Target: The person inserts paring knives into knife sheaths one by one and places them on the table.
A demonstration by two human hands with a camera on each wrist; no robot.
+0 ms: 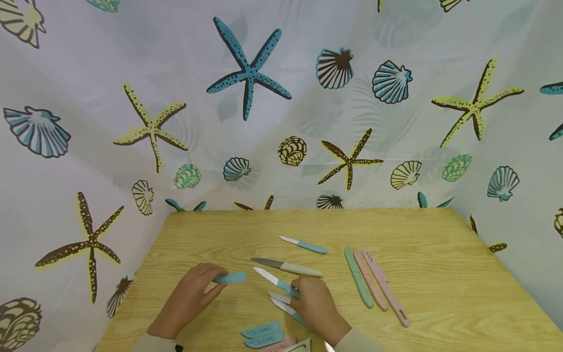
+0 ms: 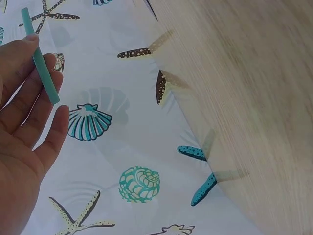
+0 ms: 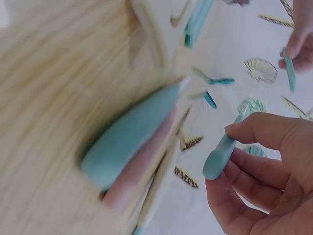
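Observation:
My left hand [image 1: 193,293] pinches a small blue blade cover [image 1: 233,277] between thumb and fingers, above the table's left half. In the left wrist view the cover [image 2: 41,58] shows as a thin turquoise strip. My right hand [image 1: 314,303] holds a blue-handled paring knife [image 1: 281,286] by its handle, its blade pointing left toward the cover. The handle [image 3: 222,154] sits between thumb and fingers in the right wrist view. Two knives [image 1: 281,304] lie just under the right hand, their handles partly hidden. A cream-handled knife [image 1: 301,268] and another blue-handled knife [image 1: 312,247] lie beyond it.
Blue covers marked with lettering [image 1: 264,338], a pink one [image 1: 281,346] and a cream piece with a slot [image 1: 301,347] lie at the near edge. Right of the knives lie long green [image 1: 358,277], pink [image 1: 371,281] and slotted pink [image 1: 387,288] pieces. Patterned cloth [image 1: 264,122] surrounds the wooden table [image 1: 440,274].

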